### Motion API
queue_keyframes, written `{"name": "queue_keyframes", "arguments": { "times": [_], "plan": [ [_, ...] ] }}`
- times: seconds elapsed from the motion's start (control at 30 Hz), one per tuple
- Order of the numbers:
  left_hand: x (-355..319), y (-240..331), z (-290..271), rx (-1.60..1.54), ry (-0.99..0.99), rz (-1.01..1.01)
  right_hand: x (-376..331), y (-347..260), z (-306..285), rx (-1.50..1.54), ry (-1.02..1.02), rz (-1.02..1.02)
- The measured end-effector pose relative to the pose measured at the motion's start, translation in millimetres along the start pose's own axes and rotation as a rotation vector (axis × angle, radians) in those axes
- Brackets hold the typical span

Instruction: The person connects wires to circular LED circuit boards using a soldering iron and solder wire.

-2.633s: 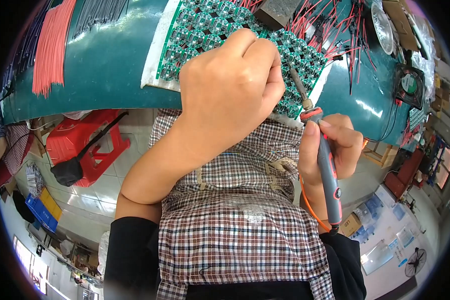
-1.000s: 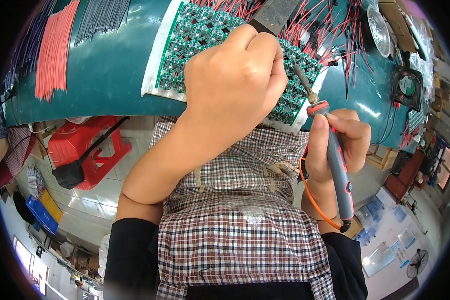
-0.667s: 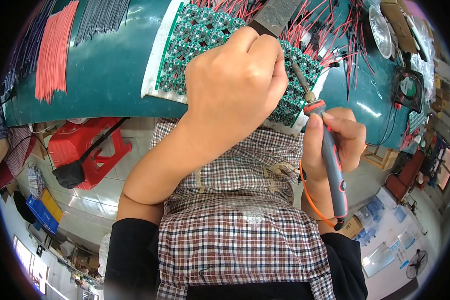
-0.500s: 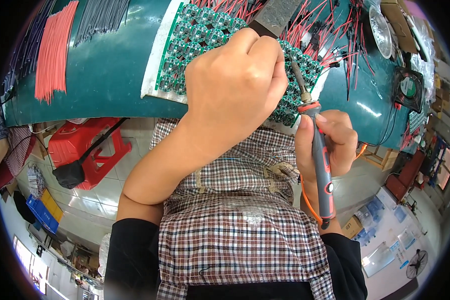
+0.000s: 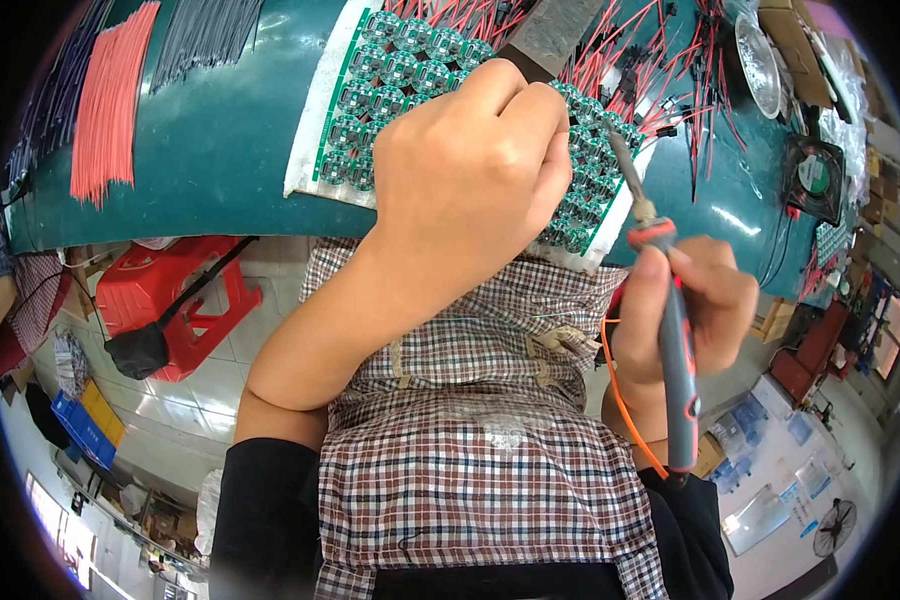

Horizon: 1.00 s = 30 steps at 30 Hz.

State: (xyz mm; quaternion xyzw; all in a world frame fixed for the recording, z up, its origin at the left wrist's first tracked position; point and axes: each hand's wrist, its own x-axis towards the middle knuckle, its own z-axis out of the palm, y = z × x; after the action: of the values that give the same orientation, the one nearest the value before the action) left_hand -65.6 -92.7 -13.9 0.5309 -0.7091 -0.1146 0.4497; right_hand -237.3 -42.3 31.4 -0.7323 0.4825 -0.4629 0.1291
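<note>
One round, shiny dish (image 5: 757, 68) sits toward the tabletop's (image 5: 230, 130) right, its contents unclear. Your right hand (image 5: 722, 312) grips the soldering iron (image 5: 676, 365), its tip shifted rightward over the circuit-board panel (image 5: 400, 68) since half a second ago; your left hand (image 5: 470, 150) curls above that panel, any hold hidden.

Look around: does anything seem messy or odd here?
Thin red wires with black connectors sprawl tangled at upper right, unlike the straight pink wire bundle at left. The brown-checked cloth apron has a whitish smudge.
</note>
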Motion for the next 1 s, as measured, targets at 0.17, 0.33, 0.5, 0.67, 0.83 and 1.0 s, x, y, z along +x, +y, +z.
{"name": "queue_keyframes", "arguments": {
  "times": [0.17,0.33,0.5,0.67,0.83,1.0],
  "plan": [
    [-0.6,7.1,-14.4,-0.103,-0.084,-0.138,-6.2,-1.4,-9.5,0.005,-0.053,-0.019],
    [-10.2,11.1,-24.4,-0.063,-0.119,-0.141,-17.2,0.0,-9.4,0.019,-0.082,-0.022],
    [-13.4,11.4,-18.9,-0.037,-0.103,-0.130,-19.5,3.8,-5.0,0.021,-0.081,-0.024],
    [-15.0,10.7,-11.9,0.001,-0.070,-0.094,-19.2,6.4,-1.6,0.028,-0.065,-0.025],
    [-15.1,9.2,-9.5,-0.005,-0.056,-0.082,-16.7,6.7,0.9,0.005,-0.079,-0.044],
    [-16.1,9.4,-8.7,0.000,-0.048,-0.067,-16.6,2.1,3.8,-0.057,-0.110,-0.058]
  ]
}}
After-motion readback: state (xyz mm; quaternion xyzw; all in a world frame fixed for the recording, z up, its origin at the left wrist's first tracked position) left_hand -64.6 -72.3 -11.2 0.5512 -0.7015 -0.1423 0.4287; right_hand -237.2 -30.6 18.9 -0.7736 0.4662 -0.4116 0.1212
